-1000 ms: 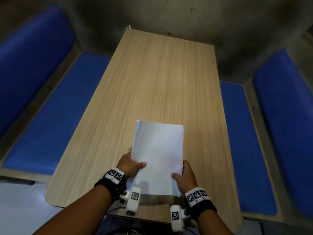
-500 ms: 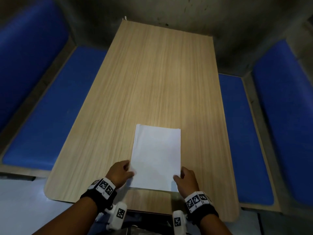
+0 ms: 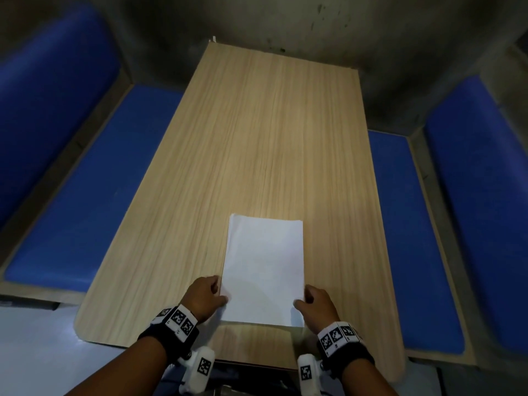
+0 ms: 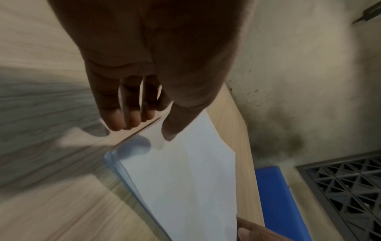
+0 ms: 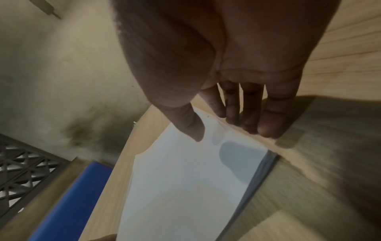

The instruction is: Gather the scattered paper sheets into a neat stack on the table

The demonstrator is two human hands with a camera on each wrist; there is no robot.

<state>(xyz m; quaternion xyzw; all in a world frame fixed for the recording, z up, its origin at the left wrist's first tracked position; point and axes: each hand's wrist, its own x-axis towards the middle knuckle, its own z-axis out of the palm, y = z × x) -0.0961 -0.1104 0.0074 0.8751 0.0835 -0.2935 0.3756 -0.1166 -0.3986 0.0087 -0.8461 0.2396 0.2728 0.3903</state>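
A squared stack of white paper sheets (image 3: 264, 270) lies flat on the wooden table (image 3: 271, 132), close to its near edge. My left hand (image 3: 219, 290) sits at the stack's near-left side, with straight fingers (image 4: 117, 120) against the left edge and the thumb just over the top sheet (image 4: 185, 179). At the near-right side my right hand (image 3: 303, 297) mirrors it. Its straight fingers (image 5: 266, 127) touch the right edge and the thumb hovers over the paper (image 5: 185, 187). Neither hand grips the sheets.
Blue padded benches run along the left (image 3: 85, 195) and right (image 3: 408, 238) of the table. A stained concrete wall (image 3: 285, 18) closes the far end. A dark metal grille (image 4: 346, 187) shows on the floor in the wrist views.
A second ago both hands held the stack tilted up off the table. It now lies flat, and the hands have slid out to its side edges with fingers straightened.
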